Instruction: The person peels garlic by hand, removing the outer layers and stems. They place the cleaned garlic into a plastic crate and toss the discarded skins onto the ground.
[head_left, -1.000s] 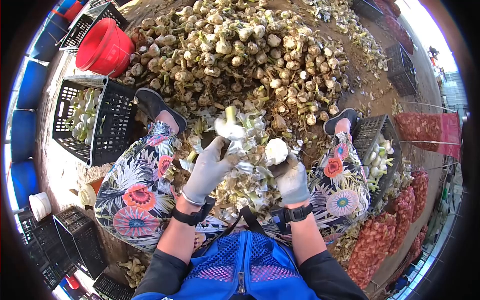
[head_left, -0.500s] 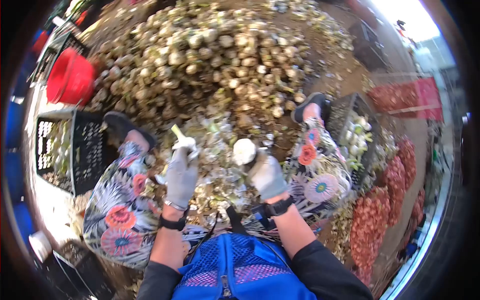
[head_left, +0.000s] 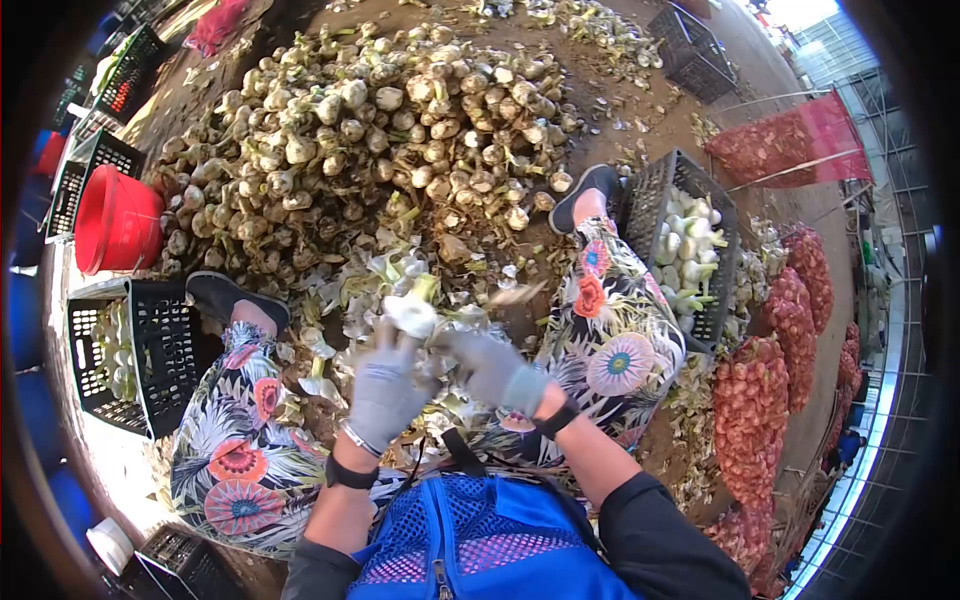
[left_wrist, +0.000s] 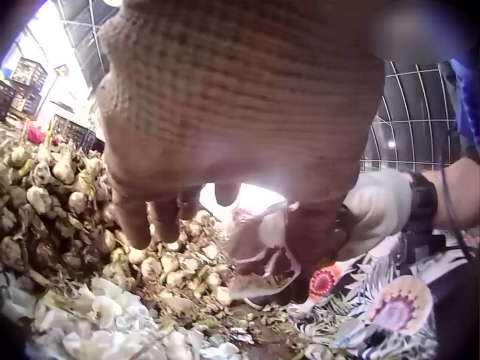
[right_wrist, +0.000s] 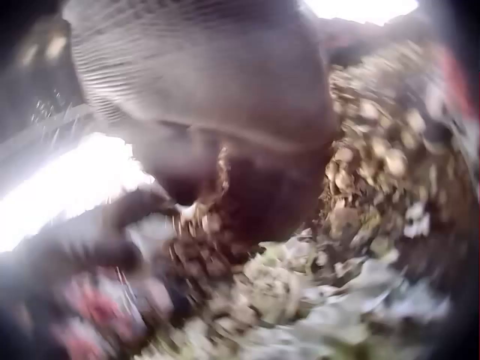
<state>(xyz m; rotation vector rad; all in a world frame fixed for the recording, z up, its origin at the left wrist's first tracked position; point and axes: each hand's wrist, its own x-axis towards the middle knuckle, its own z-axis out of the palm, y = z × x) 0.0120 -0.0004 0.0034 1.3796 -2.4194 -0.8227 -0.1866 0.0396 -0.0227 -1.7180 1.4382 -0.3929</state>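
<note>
In the head view the gloved left hand [head_left: 388, 388] holds a white garlic bulb [head_left: 410, 316] at its fingertips, a green stem stub pointing up. The gloved right hand [head_left: 492, 372] is just right of it, its blurred fingers directed at the left hand; whether they hold anything cannot be told. The left wrist view shows the left hand [left_wrist: 240, 127] from behind, with thin, pale, translucent skin [left_wrist: 259, 244] by its fingers. Blur covers the right hand [right_wrist: 217, 97] in the right wrist view. White peelings [head_left: 385, 268] lie on the ground beyond the hands.
A heap of untrimmed garlic [head_left: 350, 130] rises ahead between the feet. Black crates with white bulbs stand left [head_left: 165, 350] and right [head_left: 640, 205]. A red bucket [head_left: 125, 220] is at the left; filled red net bags [head_left: 750, 410] lie at the right.
The head view has turned, moving the heap and crates left. The right hand has come close to the left, and the bulb seen at its fingers before no longer shows there.
</note>
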